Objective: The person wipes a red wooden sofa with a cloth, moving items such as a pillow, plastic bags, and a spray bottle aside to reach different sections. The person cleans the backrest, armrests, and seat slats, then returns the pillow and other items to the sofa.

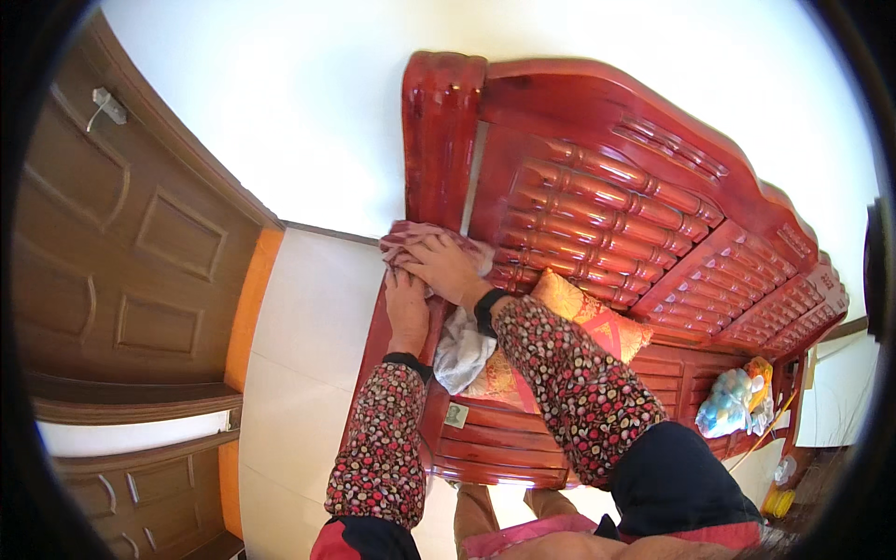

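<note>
Both my hands press a reddish striped cloth [413, 234] onto the armrest of a glossy red wooden bench [441, 140], where the arm meets the back post. My right hand [451, 271] lies over the cloth with its fingers spread. Beside it, my left hand [407, 311] rests along the armrest, fingertips at the cloth's near edge. Patterned sleeves cover both forearms. Below my right wrist, a crumpled whitish plastic or cloth bundle [462, 353] lies against the inner side of the arm. Part of the cloth is hidden under my hands.
Orange patterned cushions [560, 294] lean on the bench's spindled back. A small printed paper [456, 415] lies on the slatted seat [500, 444]. Bags of colourful items [728, 402] sit at the far end. Brown doors [133, 266] stand left, across the tiled floor [301, 322].
</note>
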A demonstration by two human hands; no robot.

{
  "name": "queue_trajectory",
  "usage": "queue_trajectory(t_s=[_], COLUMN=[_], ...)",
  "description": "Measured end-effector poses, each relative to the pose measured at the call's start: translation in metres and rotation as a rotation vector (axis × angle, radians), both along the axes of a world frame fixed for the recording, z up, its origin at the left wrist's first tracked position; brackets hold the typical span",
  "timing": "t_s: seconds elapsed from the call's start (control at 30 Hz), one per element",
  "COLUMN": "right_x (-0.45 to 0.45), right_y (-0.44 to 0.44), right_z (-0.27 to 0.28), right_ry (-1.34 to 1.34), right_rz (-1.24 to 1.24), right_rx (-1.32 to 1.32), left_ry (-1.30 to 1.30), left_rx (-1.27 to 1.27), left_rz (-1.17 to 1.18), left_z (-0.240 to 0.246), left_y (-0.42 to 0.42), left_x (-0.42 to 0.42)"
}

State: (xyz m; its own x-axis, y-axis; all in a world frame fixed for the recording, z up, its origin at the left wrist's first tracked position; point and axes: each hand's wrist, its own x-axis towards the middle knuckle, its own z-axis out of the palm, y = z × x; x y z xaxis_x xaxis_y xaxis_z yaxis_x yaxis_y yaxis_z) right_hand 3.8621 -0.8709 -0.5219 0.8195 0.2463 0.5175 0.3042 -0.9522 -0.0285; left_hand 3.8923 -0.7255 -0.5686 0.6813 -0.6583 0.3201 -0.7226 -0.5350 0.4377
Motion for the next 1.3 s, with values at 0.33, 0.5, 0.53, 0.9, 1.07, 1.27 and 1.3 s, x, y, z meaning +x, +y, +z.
queue_trajectory(t_s=[0.33, 0.5, 0.53, 0.9, 1.07, 1.27, 1.3], right_x=[0.038, 0.059, 0.049, -0.085, -0.191, -0.314, -0.336], right_y=[-0.038, -0.104, -0.100, -0.179, -0.232, -0.276, -0.286], right_z=[0.199, 0.259, 0.262, 0.291, 0.278, 0.299, 0.298], right_ry=[-0.416, -0.212, -0.237, -0.275, -0.282, -0.288, -0.261], right_rz=[0.092, -0.258, -0.309, -0.350, -0.407, -0.556, -0.607], right_rx=[-0.143, -0.100, -0.017, 0.011, 0.100, 0.030, 0.051], left_ry=[0.306, 0.368, 0.332, -0.422, -0.523, -0.521, -0.524], left_rx=[-0.669, -0.668, -0.624, -0.237, -0.241, -0.291, -0.266], left_rz=[0.042, -0.102, -0.136, -0.063, -0.188, -0.361, -0.406], left_z=[0.126, 0.227, 0.233, 0.262, 0.280, 0.283, 0.288], left_y=[-0.031, -0.119, -0.115, -0.195, -0.251, -0.315, -0.326], left_x=[0.055, 0.120, 0.126, 0.006, -0.104, -0.195, -0.213])
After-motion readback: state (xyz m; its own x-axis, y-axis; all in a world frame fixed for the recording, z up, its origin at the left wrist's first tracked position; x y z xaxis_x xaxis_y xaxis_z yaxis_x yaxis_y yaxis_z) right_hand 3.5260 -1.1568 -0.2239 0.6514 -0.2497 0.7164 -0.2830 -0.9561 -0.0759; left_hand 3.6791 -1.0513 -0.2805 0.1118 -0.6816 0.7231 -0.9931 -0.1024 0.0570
